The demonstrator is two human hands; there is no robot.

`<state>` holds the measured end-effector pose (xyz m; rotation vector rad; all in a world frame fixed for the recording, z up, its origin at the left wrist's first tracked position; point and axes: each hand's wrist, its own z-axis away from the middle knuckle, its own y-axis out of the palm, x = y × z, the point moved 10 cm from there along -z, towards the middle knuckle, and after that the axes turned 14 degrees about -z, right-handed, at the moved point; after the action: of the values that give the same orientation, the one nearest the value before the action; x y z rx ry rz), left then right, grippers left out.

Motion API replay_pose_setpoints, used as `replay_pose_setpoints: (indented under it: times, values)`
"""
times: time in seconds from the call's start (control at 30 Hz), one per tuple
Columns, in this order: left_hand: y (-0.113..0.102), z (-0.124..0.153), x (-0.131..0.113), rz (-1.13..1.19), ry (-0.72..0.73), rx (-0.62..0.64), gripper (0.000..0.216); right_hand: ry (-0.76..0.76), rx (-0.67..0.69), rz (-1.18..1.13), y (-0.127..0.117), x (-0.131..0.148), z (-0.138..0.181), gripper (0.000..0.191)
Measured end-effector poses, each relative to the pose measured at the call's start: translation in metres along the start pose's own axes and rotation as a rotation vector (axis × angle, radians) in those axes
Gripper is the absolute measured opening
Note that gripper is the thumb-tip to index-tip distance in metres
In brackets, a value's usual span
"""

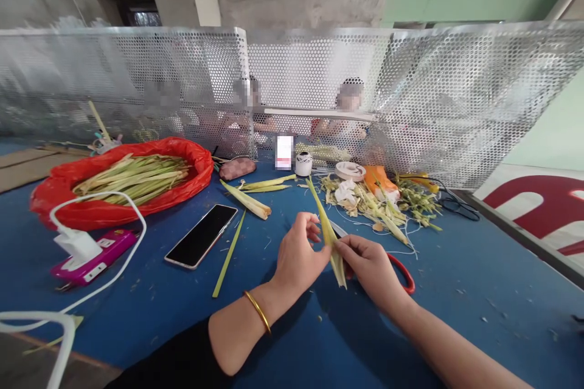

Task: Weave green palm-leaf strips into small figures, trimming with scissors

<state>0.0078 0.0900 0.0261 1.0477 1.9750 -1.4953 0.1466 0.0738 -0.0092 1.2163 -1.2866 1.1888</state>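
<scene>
My left hand [298, 253] and my right hand [368, 265] meet over the blue table [456, 292], both pinching one long yellow-green leaf strip [329, 234] that runs up and away from me. The left fingers close on it from the left, the right fingers grip its lower end. A gold bangle [258, 311] sits on my left wrist. Red-handled scissors [404, 271] lie on the table just under and behind my right hand.
A red bag of leaf strips [123, 179] sits far left. A black phone [201, 234], a pink power strip with white charger [89, 253], loose strips [249, 197], a scrap pile with an orange item [378, 194], and a perforated metal screen [319, 79] with people behind it.
</scene>
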Motion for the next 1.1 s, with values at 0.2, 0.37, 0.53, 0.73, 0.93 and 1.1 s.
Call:
replay_pose_setpoints:
  times: [0.2,0.37,0.53,0.73,0.93,1.1]
  values:
    - [-0.002,0.012,-0.054,-0.403,0.575,-0.003,0.013,-0.005,-0.002,0.005,-0.001,-0.001,0.000,0.038]
    - [-0.005,0.010,-0.056,-0.415,0.598,0.025,0.009,-0.092,-0.020,0.109,-0.001,0.013,0.004,0.035]
    - [-0.005,0.010,-0.052,-0.381,0.541,0.010,0.013,-0.117,-0.044,0.151,-0.002,0.019,0.005,0.031]
    - [-0.003,0.002,-0.009,-0.023,0.066,-0.024,0.032,-0.126,-0.067,0.138,-0.004,0.018,0.005,0.030]
    - [0.045,0.012,0.020,0.653,-0.364,0.325,0.052,-0.078,-0.006,0.064,0.004,0.005,0.001,0.029]
    - [0.023,0.006,0.028,0.537,-0.322,0.109,0.061,0.033,0.075,0.015,0.017,-0.016,0.001,0.008]
